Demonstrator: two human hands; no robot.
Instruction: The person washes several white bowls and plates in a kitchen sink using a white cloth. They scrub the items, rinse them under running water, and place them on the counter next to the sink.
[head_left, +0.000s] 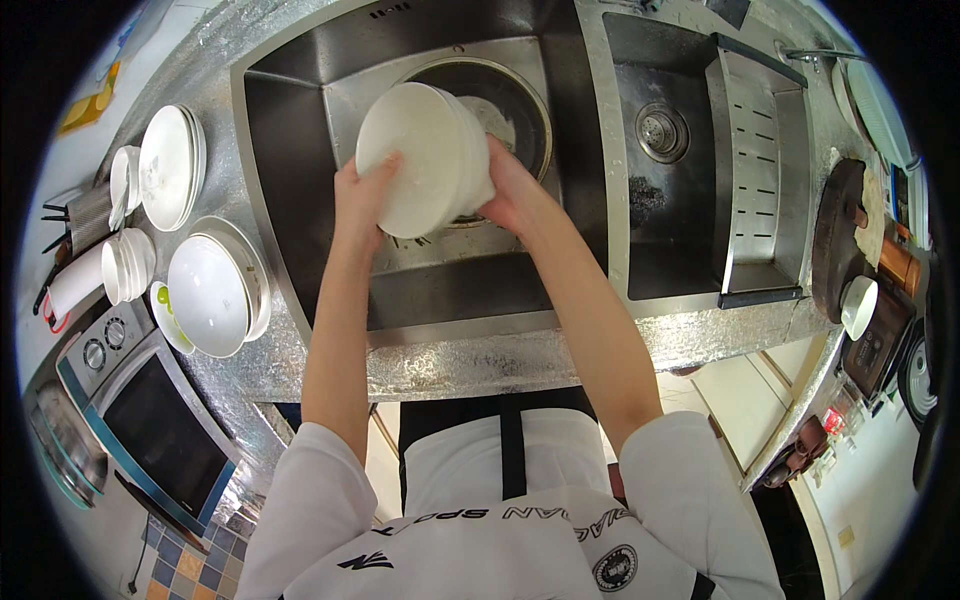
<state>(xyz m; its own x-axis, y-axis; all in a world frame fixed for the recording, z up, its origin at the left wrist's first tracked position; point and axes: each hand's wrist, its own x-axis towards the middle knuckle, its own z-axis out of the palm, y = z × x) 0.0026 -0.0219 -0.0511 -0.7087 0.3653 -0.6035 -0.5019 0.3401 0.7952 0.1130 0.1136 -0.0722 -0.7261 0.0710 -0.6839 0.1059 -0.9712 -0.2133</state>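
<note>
A white bowl, tilted on its side, is held between both hands over the large steel sink basin. My left hand grips its near left rim with the thumb lying across the white surface. My right hand supports the other side; its fingers are partly hidden behind the bowl. Something whitish, perhaps a cloth or another bowl's edge, shows by the right fingers, but I cannot tell which. Beneath the bowl a round metal basin or pan stands in the sink, with a pale, foamy-looking patch inside it.
Left of the sink stand stacked white plates, large bowls, small bowls and a microwave oven. To the right are a smaller basin with a drain, a slotted steel tray, a dark round board and a small white bowl.
</note>
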